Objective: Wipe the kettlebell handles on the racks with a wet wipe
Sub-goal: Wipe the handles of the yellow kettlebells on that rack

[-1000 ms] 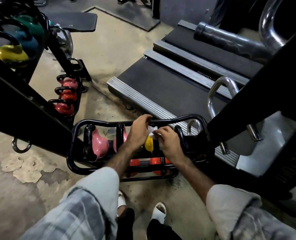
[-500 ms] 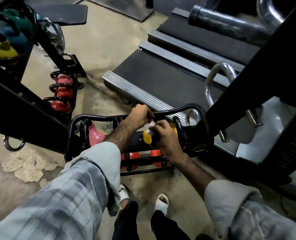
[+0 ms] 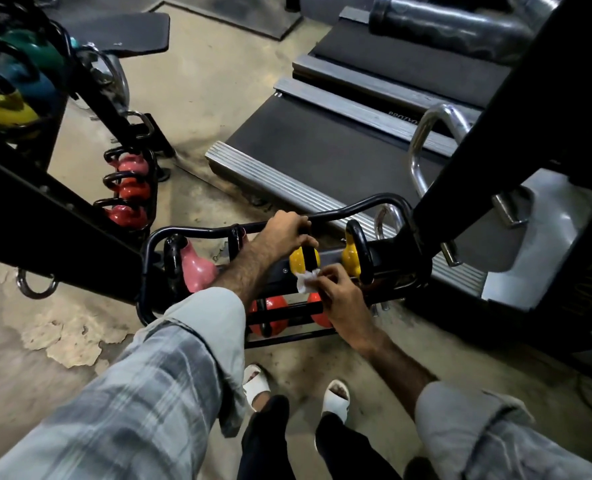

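A person looks down at a low black kettlebell rack (image 3: 384, 199) in the centre of the frame, on a worn concrete floor (image 3: 190, 81). The left hand (image 3: 284, 233) curls its fingers over the rack's curved top rail and around the black handle of a yellow kettlebell (image 3: 296, 259) on the upper tier. Just below and to the right, the right hand (image 3: 339, 292) pinches a crumpled white wet wipe (image 3: 306, 280) between thumb and fingers, with the wipe against the lower part of that kettlebell's handle. A second yellow kettlebell (image 3: 351, 258) stands just to the right on the same tier, and a pink kettlebell (image 3: 197, 268) stands at the rack's left end. Red kettlebells (image 3: 270, 306) sit on the lower tier, partly hidden behind the forearms. At centre left a smaller rack (image 3: 152, 188) holds pink and red kettlebells; at upper left are yellow, blue and green ones. A treadmill deck (image 3: 322, 147) fills the upper right. At the bottom, plaid sleeves, dark trousers and white sandals (image 3: 336, 398) show.
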